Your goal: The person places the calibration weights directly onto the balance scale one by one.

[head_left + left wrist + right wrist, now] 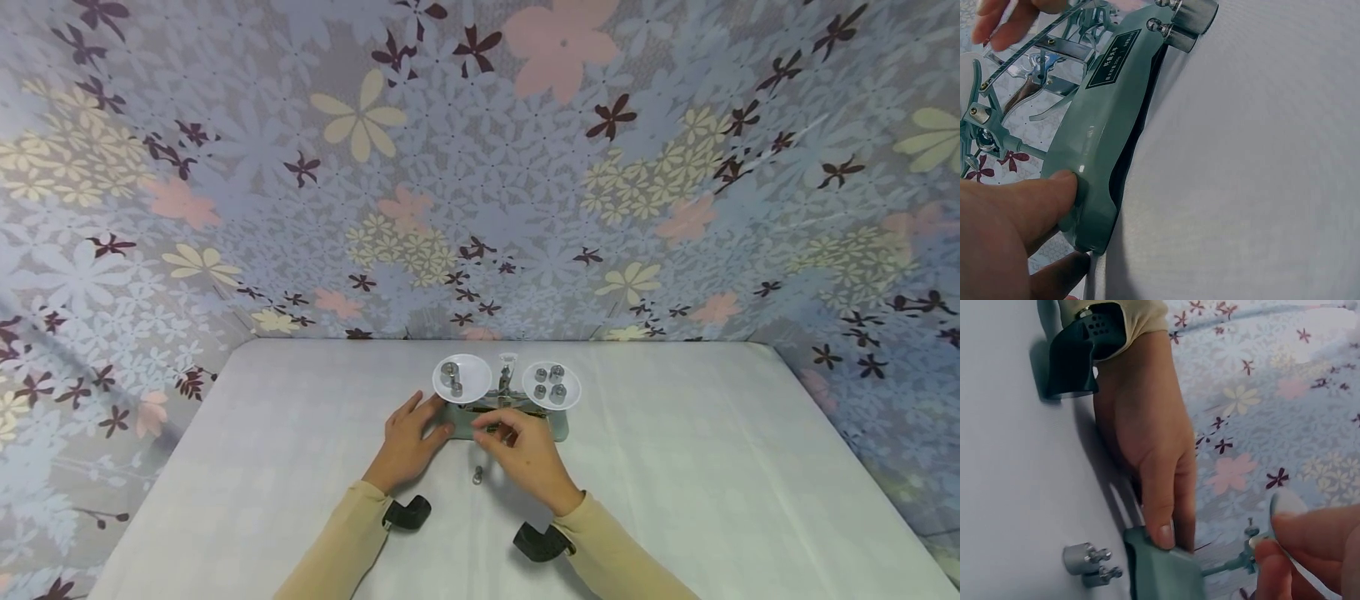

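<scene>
A two-pan balance scale (pixel 555 429) with a green base stands on the table. My left hand (pixel 408 442) grips the left end of its base, thumb on the front face and fingers behind, as the left wrist view shows. My right hand (pixel 525 454) hovers before the middle of the scale, thumb and forefinger bent toward each other with a gap; nothing shows between them. Metal weights (pixel 450 369) sit on the left white pan (pixel 476 375). Several more weights (pixel 557 391) are on the right pan (pixel 572 385).
Two small knobbed metal weights (pixel 1079 559) stand on the white tabletop (pixel 712 467) in front of the base. A flowered cloth (pixel 487 183) hangs behind the table's back edge. Black wrist cameras (pixel 542 543) stick out below the hands.
</scene>
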`<state>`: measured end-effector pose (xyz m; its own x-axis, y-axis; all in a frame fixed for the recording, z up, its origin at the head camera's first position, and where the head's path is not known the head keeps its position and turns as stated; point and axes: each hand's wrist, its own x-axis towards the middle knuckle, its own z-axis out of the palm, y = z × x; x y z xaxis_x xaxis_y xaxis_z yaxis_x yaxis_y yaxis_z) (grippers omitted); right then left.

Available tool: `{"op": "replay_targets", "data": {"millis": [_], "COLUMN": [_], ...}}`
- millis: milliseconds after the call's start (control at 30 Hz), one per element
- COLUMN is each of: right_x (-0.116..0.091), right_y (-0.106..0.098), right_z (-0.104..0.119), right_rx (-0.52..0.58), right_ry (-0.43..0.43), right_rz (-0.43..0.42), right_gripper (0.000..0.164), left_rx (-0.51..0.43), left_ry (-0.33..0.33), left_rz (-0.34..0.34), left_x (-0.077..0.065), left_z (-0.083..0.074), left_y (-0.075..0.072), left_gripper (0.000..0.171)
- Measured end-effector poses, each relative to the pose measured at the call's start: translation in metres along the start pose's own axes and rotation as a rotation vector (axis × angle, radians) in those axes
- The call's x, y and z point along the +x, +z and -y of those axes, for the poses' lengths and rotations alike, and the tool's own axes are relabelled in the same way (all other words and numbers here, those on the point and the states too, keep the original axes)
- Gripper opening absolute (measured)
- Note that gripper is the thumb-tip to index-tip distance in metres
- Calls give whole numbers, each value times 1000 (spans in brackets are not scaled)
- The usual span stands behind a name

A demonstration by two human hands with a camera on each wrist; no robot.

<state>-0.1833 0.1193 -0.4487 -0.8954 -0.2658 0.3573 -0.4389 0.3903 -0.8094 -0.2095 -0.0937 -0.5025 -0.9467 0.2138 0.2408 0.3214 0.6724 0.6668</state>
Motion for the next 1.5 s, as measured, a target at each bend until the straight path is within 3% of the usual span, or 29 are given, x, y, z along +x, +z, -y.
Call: {"op": "replay_targets", "data": {"millis": [500,633,933,1167,1433,1500], "right_x": [0,0,2,2,1,1], "right_y": [0,-2,-2,1,-10,-9], "right_z": [-34,-40,-51,-54,-21,-22], "right_rx": [105,134,102,95,106,101], "right_ry": [92,73,-11,-78,-99,-100], "right_rz": [290,382,503,531,546,548], "right_gripper": [18,21,20,20,14,13], "left_rx": [-5,3,1,-5,-2,-3], "left_ry": [14,16,11,10,18,17], "left_rz": [-12,-13,-7,-13,-13,-11], "left_x": [0,0,-1,-1,-1,-2], "left_z": [0,-1,0,-1,-1,-2], "left_y": [0,0,-1,-1,-1,-1], "left_gripper": [51,50,51,50,50,50]}}
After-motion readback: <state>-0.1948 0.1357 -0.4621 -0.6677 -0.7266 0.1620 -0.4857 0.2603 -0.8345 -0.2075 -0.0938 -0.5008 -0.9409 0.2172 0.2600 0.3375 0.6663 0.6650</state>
